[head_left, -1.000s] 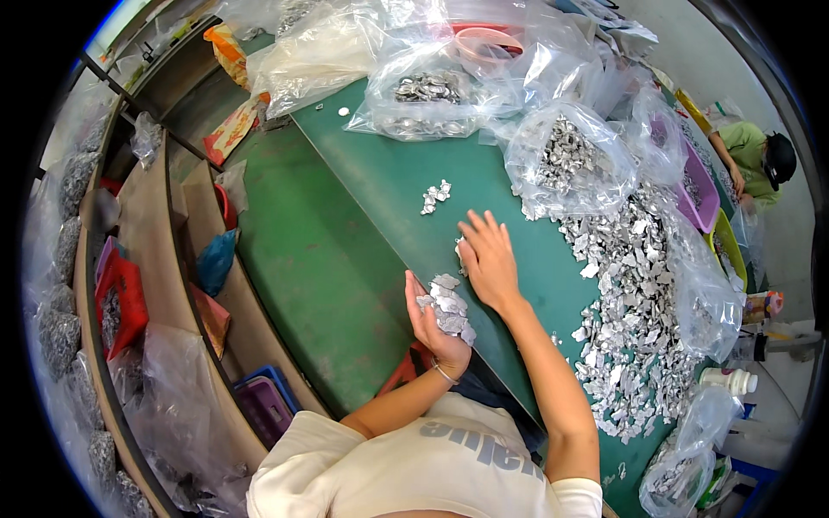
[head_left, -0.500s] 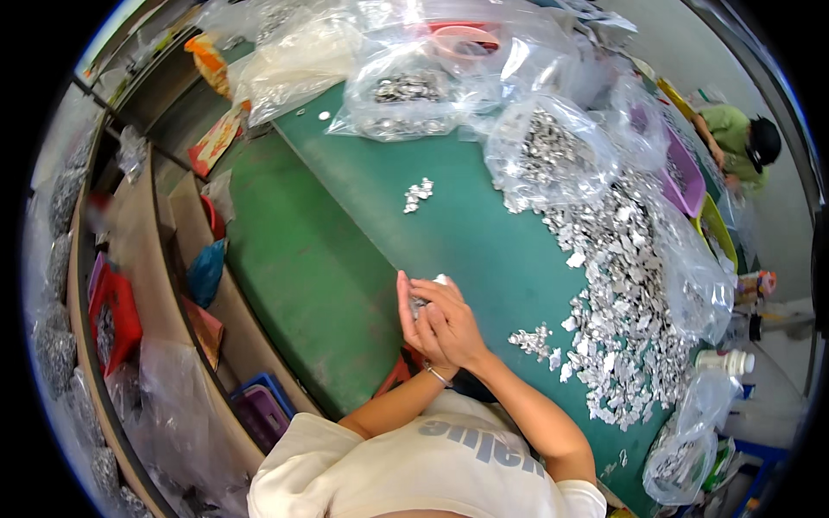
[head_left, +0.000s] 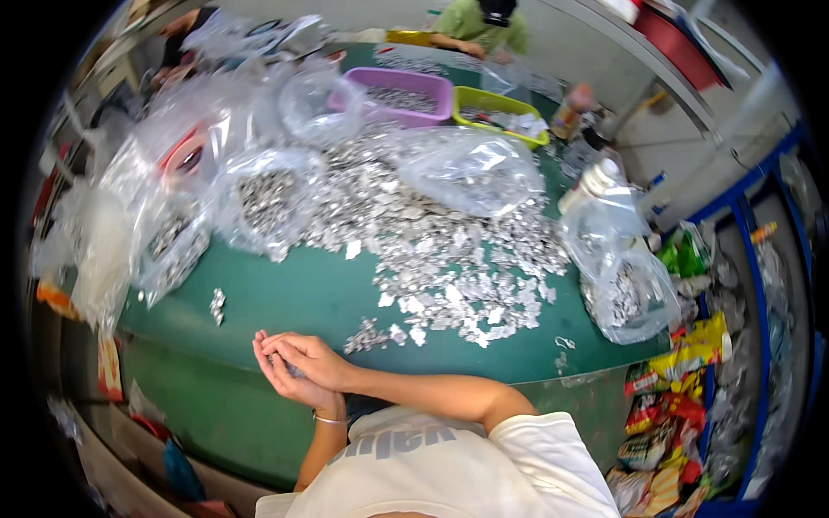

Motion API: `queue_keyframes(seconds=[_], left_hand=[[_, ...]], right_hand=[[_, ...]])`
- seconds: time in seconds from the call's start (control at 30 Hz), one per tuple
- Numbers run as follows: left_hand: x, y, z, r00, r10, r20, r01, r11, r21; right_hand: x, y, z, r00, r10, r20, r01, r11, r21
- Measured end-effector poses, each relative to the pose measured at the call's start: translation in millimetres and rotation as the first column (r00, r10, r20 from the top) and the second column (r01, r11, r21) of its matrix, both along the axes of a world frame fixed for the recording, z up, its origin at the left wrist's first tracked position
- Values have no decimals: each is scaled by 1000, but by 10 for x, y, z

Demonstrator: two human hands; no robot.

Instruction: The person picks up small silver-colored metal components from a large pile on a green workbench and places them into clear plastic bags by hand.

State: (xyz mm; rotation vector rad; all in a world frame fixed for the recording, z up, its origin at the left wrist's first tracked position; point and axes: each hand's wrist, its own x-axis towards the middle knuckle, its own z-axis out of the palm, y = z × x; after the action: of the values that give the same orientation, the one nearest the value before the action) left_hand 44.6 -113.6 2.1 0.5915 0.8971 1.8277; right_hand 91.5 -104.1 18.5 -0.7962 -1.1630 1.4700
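Note:
Over the near edge of the green table, my two hands are cupped together. My left hand, with a bracelet at its wrist, lies underneath with its fingers curled up. My right hand covers it from above. Between the palms a bit of small silvery metal pieces shows; most of what they enclose is hidden. A small cluster of metal pieces lies to the left of my hands, and another little heap lies just to their right. Beyond spreads a large pile of flat silvery pieces.
Clear plastic bags of metal pieces stand at the left and back, and another bag at the right. A purple basket and a lime-green basket sit behind the pile. Across the table a person in green is at work.
The view has swung to the right, bringing the pile and baskets toward the middle. My hands stay cupped together around the metal pieces.

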Motion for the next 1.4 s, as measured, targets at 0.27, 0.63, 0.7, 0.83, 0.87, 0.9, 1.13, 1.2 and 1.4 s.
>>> queue_keyframes(seconds=[0.27,0.63,0.7,0.83,0.87,0.9,1.13,1.2,1.4], left_hand=[[1178,-344,704,851,-429,-302,460,887,35],[4131,-1552,831,-87,-992,-95,995,-92,43],[4432,-1401,808,-89,-996,-4,992,-89,91],[4047,-1321,947,-216,-973,-86,962,-227,151],[3805,-1227,983,-234,-961,-146,957,-254,141],[3550,-1106,1058,-237,-940,-244,963,-261,68],[1519,-494,774,-59,-636,-770,975,130,-183],[1024,-486,616,23,-573,-820,900,369,-233],[241,-392,212,-197,-108,-974,577,791,-204]], right_hand=[[1220,-754,598,739,-672,-33,659,713,238],[3604,-2241,737,-284,-876,-389,958,-244,-150],[4078,-2245,729,-326,-884,-337,935,-247,-255],[4381,-2531,528,-386,-921,-53,919,-379,-108],[4259,-2542,520,-350,-937,23,935,-350,-50],[4105,-2492,531,-344,-935,80,939,-341,55],[2900,-1762,491,512,-736,444,765,625,155],[2555,-1551,479,580,-526,622,521,826,214],[1862,-1141,200,344,-389,855,135,921,365]])
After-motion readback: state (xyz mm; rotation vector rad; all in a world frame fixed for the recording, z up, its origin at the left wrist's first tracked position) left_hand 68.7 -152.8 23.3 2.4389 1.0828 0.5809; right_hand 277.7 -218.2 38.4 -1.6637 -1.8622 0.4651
